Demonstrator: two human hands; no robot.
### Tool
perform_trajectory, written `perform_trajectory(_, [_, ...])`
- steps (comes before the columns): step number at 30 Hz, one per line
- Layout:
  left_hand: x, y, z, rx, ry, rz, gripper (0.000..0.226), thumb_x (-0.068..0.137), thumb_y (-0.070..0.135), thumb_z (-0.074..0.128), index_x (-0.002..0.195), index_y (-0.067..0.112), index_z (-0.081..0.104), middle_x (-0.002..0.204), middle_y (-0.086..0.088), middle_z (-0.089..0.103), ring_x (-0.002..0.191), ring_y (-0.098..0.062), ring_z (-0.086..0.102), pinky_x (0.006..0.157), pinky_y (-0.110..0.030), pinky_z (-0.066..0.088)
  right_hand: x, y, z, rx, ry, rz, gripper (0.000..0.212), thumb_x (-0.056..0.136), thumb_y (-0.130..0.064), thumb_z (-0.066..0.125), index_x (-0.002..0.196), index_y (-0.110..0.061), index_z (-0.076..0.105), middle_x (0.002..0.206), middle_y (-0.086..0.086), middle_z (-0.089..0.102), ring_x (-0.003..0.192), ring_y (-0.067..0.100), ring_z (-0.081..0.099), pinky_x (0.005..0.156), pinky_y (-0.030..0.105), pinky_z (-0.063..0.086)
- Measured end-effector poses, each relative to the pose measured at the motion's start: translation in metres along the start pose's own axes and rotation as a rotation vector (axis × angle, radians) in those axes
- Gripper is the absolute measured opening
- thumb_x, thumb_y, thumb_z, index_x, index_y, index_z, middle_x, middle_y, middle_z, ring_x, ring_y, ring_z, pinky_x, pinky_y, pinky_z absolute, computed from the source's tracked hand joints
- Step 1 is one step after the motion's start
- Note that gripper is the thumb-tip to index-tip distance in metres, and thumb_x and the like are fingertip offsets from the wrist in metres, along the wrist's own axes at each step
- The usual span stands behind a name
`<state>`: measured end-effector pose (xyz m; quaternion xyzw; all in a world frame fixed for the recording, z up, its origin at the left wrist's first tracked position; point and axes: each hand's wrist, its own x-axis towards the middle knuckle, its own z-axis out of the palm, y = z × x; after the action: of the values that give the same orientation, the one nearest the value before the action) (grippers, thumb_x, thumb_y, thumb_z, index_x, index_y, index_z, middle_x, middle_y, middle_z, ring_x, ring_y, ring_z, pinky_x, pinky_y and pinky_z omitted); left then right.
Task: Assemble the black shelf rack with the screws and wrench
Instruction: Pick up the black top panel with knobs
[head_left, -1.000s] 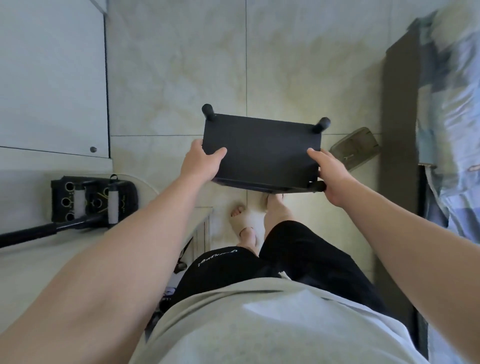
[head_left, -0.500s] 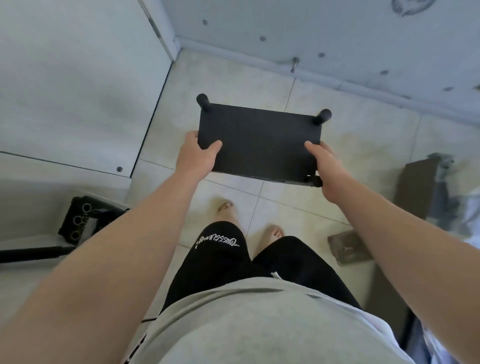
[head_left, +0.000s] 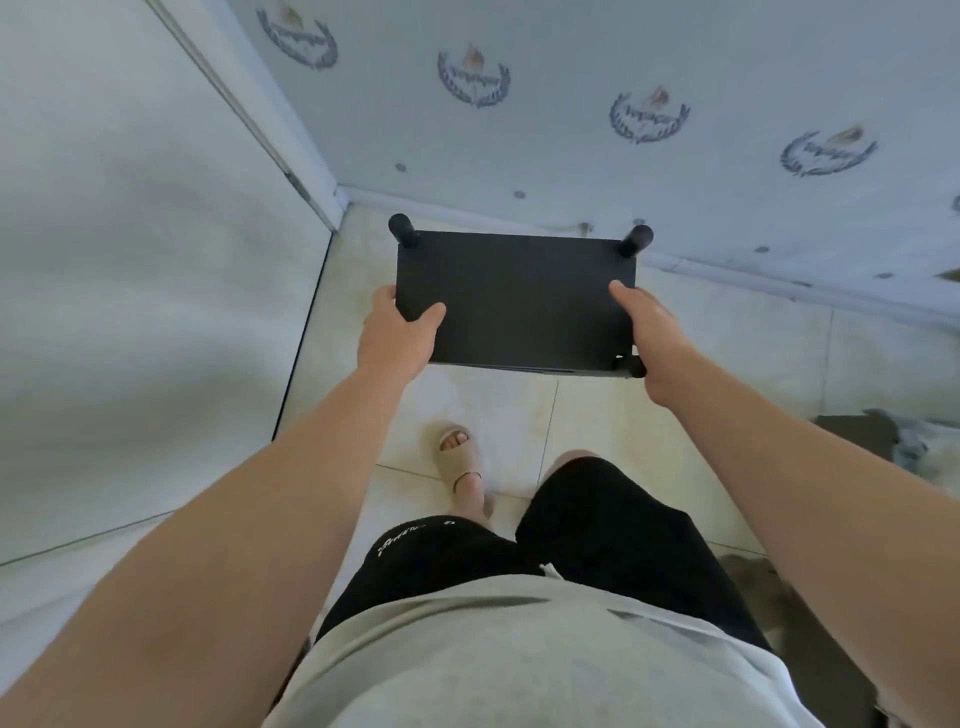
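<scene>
Left hand (head_left: 397, 332): thumb lies on top of the panel, fingers wrap under the left short edge. Right hand (head_left: 649, 332): thumb lies along the top by the right short edge, fingers go under and out of sight. Both clamp the flat black rectangular shelf rack (head_left: 514, 296), one hand at each end, nothing else in either.

The rack hangs in the air ahead of the person, flat face up and roughly level. Its long axis runs left to right, straight between the two grips. Load looks evenly shared, with neither hand clearly closer to the middle.

A short black round post (head_left: 404, 231) sticks up at the far-left corner and another (head_left: 638, 240) at the far-right. A third shows by the heel of the right hand; the near-left corner is hidden under the left hand.

Below is the pale tiled floor (head_left: 727, 353). The long axis sits about parallel to the patterned back wall (head_left: 571, 130), and the left end is just beside the plain white side panel (head_left: 130, 260).

Judgement: assembly looks done and this is placement into the corner. The set-down turns on keeping that axis parallel to the wall. No screws or wrench in view.
</scene>
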<state>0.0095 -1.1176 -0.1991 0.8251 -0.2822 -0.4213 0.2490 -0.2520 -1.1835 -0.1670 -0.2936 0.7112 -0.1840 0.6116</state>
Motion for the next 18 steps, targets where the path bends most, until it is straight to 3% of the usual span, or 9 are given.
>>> perform_trajectory(7, [0.117,0.065,-0.004,0.013,-0.007,0.007,0.057,0.089,0.047,0.064,0.137,0.025,0.041,0.122,0.005,0.057,0.106,-0.021,0.061,0.091,-0.04,0.053,0.089,-0.083,0.031,0.015,-0.002,0.028,0.033,0.096,-0.055,0.055,0.123,-0.037,0.059,0.109,-0.019,0.06,0.094,0.005,0.057,0.065,0.028,0.043])
perform_trajectory(10, [0.165,0.087,0.003,0.015,0.001,-0.031,0.053,0.087,0.047,0.064,0.131,0.027,0.043,0.113,0.009,0.057,0.097,-0.017,0.062,0.079,-0.033,0.052,0.132,-0.115,0.042,-0.016,-0.013,0.053,0.036,0.096,-0.055,0.055,0.128,-0.037,0.056,0.105,-0.021,0.058,0.091,0.004,0.056,0.063,0.026,0.042])
perform_trajectory(14, [0.225,0.108,0.01,0.025,-0.004,-0.074,0.046,0.088,0.045,0.064,0.127,0.028,0.044,0.094,0.022,0.05,0.082,-0.001,0.055,0.06,-0.02,0.039,0.186,-0.145,0.057,-0.024,-0.034,0.092,0.042,0.096,-0.056,0.055,0.134,-0.036,0.054,0.106,-0.019,0.059,0.092,0.005,0.059,0.064,0.026,0.045])
perform_trajectory(18, [0.281,0.114,0.018,0.026,-0.032,-0.103,0.054,0.087,0.045,0.066,0.132,0.026,0.043,0.105,0.012,0.056,0.086,-0.006,0.058,0.065,-0.022,0.043,0.234,-0.165,0.075,-0.03,-0.03,0.117,0.036,0.097,-0.055,0.054,0.128,-0.039,0.056,0.106,-0.021,0.059,0.094,0.005,0.058,0.066,0.028,0.045])
